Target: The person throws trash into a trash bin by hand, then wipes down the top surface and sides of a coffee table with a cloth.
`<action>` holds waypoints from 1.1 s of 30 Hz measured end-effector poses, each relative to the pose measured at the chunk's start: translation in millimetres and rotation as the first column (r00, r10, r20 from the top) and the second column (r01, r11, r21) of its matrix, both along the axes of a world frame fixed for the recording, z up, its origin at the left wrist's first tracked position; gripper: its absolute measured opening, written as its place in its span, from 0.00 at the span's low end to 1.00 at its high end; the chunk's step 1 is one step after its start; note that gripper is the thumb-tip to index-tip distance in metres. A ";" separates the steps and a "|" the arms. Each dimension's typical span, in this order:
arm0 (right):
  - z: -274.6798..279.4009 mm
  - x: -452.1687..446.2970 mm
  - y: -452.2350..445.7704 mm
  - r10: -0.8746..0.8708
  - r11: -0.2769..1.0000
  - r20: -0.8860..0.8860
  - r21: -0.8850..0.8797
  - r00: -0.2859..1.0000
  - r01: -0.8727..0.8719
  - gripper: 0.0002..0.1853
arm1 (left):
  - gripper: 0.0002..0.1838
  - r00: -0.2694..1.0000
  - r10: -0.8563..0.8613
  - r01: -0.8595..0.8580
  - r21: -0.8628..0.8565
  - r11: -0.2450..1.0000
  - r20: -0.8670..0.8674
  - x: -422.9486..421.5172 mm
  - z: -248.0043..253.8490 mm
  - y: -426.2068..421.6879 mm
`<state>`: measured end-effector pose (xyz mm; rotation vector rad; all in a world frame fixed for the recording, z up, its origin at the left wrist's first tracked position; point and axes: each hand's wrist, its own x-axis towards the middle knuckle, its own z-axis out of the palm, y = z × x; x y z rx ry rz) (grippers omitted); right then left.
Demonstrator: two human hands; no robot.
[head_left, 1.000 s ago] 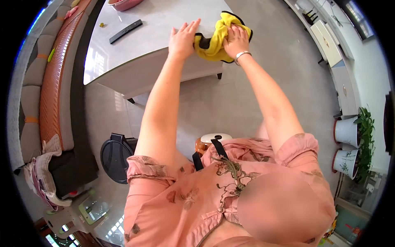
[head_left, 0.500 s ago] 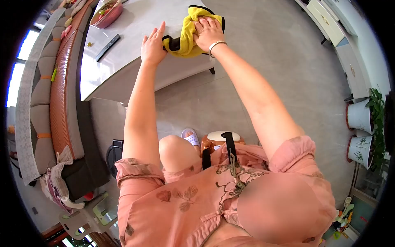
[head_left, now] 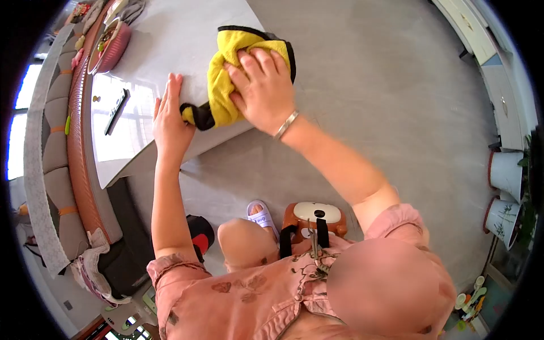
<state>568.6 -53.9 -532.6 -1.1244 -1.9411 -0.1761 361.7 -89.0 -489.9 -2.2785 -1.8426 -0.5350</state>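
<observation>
A yellow cloth with black edging (head_left: 224, 85) lies bunched on the near right corner of the glossy pale table (head_left: 175, 34). My right hand (head_left: 263, 88), with a silver bangle at the wrist, presses on the cloth with its fingers spread over the folds. My left hand (head_left: 171, 122) rests at the table's near edge, its fingers stretched out and beside the dark end of the cloth. Nothing shows in the left hand.
On the table are a pink basket (head_left: 116, 48) with things in it, a black remote (head_left: 117, 111) and a small round item. A sofa (head_left: 62, 170) runs along the left. Below are a brown-and-white stool (head_left: 314, 218) and a dark bin (head_left: 199, 232). Potted plants (head_left: 506, 175) stand right.
The view has shifted, so table and basket appear nearer. The cloth looks more spread out under my right hand. My left hand stays beside it at the table's edge.
</observation>
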 end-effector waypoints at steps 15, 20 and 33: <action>12.8 26.1 15.7 0.275 0.954 -0.132 -0.082 0.952 -0.287 0.20 | 0.54 0.998 0.057 -0.057 -0.007 0.998 0.003 8.5 8.8 9.0; 13.3 34.4 20.6 0.374 0.917 -0.056 -0.123 0.926 -0.378 0.19 | 0.58 0.995 0.097 -0.097 -0.036 0.995 -0.006 3.0 4.4 9.0; 15.1 37.2 25.8 0.376 0.926 -0.007 -0.031 0.926 -0.376 0.14 | 0.53 0.992 0.057 -0.067 -0.089 0.994 -0.117 3.6 8.8 8.4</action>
